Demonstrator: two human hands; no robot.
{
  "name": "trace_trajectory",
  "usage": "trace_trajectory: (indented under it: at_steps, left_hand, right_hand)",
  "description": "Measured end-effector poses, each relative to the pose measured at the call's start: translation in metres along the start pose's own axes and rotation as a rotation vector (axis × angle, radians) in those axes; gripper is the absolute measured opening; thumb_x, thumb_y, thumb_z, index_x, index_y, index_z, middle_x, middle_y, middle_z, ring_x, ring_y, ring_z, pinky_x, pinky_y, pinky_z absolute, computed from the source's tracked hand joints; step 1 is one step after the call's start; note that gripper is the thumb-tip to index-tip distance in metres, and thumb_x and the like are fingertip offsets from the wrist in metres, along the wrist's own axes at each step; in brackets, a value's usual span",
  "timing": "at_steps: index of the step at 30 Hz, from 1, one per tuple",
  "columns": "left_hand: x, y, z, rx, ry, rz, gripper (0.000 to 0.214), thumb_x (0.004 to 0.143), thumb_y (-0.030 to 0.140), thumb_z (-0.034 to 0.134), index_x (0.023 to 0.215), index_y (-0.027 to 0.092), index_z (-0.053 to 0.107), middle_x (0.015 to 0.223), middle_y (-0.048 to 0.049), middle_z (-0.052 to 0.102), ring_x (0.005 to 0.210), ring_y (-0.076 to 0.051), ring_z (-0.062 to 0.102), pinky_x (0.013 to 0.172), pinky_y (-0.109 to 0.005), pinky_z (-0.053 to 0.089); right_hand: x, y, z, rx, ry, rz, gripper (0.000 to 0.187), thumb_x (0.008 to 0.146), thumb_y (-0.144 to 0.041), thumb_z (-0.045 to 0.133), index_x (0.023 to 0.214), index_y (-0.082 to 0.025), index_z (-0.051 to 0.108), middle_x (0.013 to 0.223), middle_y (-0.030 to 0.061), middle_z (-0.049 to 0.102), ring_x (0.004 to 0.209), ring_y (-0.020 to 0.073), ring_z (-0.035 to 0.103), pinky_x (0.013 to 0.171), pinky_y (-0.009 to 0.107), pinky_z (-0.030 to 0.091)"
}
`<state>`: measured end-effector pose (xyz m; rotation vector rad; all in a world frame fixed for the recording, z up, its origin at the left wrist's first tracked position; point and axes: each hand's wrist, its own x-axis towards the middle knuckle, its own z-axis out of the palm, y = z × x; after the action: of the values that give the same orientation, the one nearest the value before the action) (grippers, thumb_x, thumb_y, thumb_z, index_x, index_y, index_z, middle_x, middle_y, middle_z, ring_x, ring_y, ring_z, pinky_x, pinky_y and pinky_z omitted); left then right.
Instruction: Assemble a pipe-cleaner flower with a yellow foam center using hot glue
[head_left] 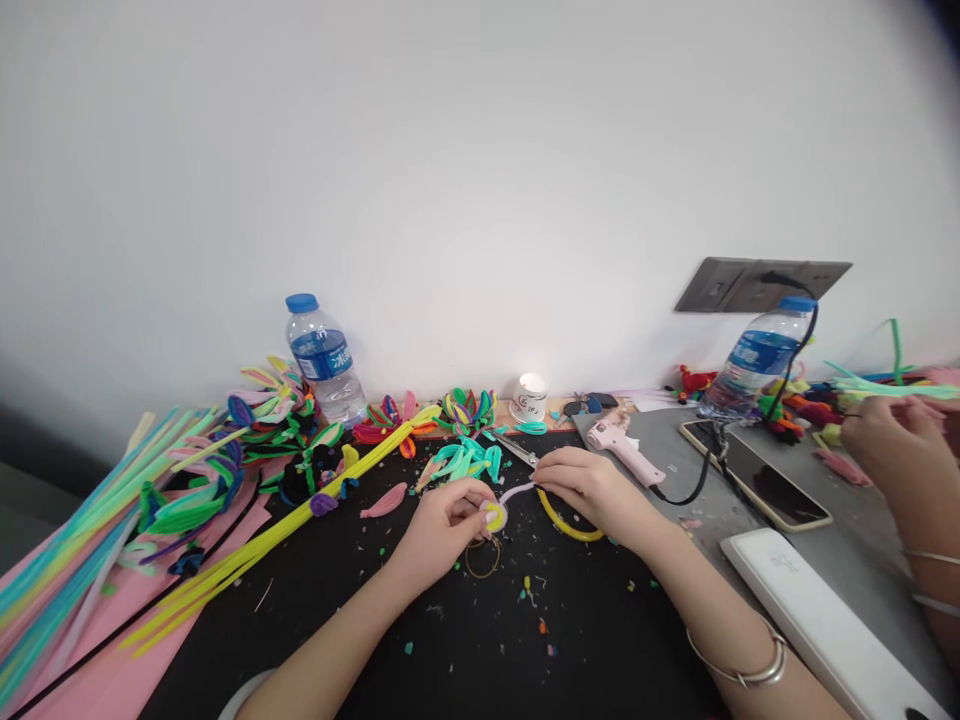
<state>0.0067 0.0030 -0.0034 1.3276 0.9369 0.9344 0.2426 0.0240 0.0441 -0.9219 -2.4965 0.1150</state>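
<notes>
My left hand [442,520] is closed in a pinch on a small coiled pipe-cleaner piece [495,516], yellow at the centre with a pale pink rim. From it a pale pink pipe-cleaner tail [517,491] runs to my right hand [592,490], which pinches its other end. A yellow pipe cleaner [564,522] curves on the black mat [450,640] under my right hand. A thin wire ring [482,560] lies just below the coil.
Long pipe cleaners [90,540] and finished loops [465,408] crowd the left and back. Scissors [517,450], a pink glue gun [626,450] with cord, a phone [757,480], two water bottles [324,360], a white case [817,620]. Another person's hand [885,430] works at right.
</notes>
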Motion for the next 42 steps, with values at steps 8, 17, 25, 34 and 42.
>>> trace_trajectory:
  at_steps: [8, 17, 25, 34, 42]
  left_hand:
    - [0.006, 0.002, -0.003, -0.132, 0.142, -0.013, 0.020, 0.068, 0.028, 0.074, 0.080, 0.017, 0.063, 0.072, 0.0003, 0.063, 0.058, -0.013, 0.064, 0.056, -0.025, 0.054]
    - [0.006, 0.007, -0.003, -0.112, 0.228, -0.044, 0.023, 0.068, 0.030, 0.074, 0.083, 0.017, 0.063, 0.074, 0.0002, 0.066, 0.058, -0.012, 0.064, 0.059, -0.025, 0.054]
    - [0.004, 0.008, -0.001, -0.115, 0.275, -0.033, 0.026, 0.067, 0.033, 0.075, 0.085, 0.017, 0.063, 0.072, 0.0005, 0.067, 0.058, -0.014, 0.064, 0.059, -0.026, 0.054]
    - [0.005, 0.004, -0.002, -0.177, 0.294, -0.007, 0.028, 0.068, 0.030, 0.075, 0.090, 0.018, 0.062, 0.073, 0.0002, 0.068, 0.060, -0.013, 0.065, 0.060, -0.025, 0.054]
    - [0.004, 0.005, 0.000, -0.233, 0.332, -0.024, 0.032, 0.066, 0.030, 0.076, 0.092, 0.017, 0.061, 0.077, -0.0008, 0.068, 0.060, -0.014, 0.066, 0.061, -0.027, 0.055]
  right_hand:
    - [0.002, -0.005, 0.004, 0.134, -0.018, 0.125, 0.016, 0.091, -0.014, 0.053, 0.090, -0.017, 0.069, 0.082, 0.0056, 0.072, 0.074, 0.0165, 0.067, 0.067, 0.025, 0.051]
    - [0.002, -0.010, 0.008, 0.186, -0.036, 0.168, 0.015, 0.090, -0.015, 0.054, 0.088, -0.018, 0.068, 0.082, 0.0040, 0.071, 0.073, 0.0153, 0.065, 0.069, 0.025, 0.049]
    - [0.003, -0.013, 0.010, 0.256, -0.032, 0.162, 0.017, 0.089, -0.012, 0.053, 0.086, -0.018, 0.068, 0.078, 0.0030, 0.070, 0.071, 0.0142, 0.064, 0.068, 0.023, 0.048]
    - [0.005, -0.020, 0.011, 0.266, -0.038, 0.167, 0.015, 0.086, -0.010, 0.056, 0.084, -0.017, 0.068, 0.077, 0.0031, 0.071, 0.069, 0.0139, 0.064, 0.067, 0.023, 0.047]
    - [0.007, -0.024, 0.017, 0.269, -0.041, 0.157, 0.015, 0.088, -0.012, 0.054, 0.087, -0.017, 0.068, 0.079, 0.0047, 0.071, 0.070, 0.0151, 0.065, 0.067, 0.024, 0.049]
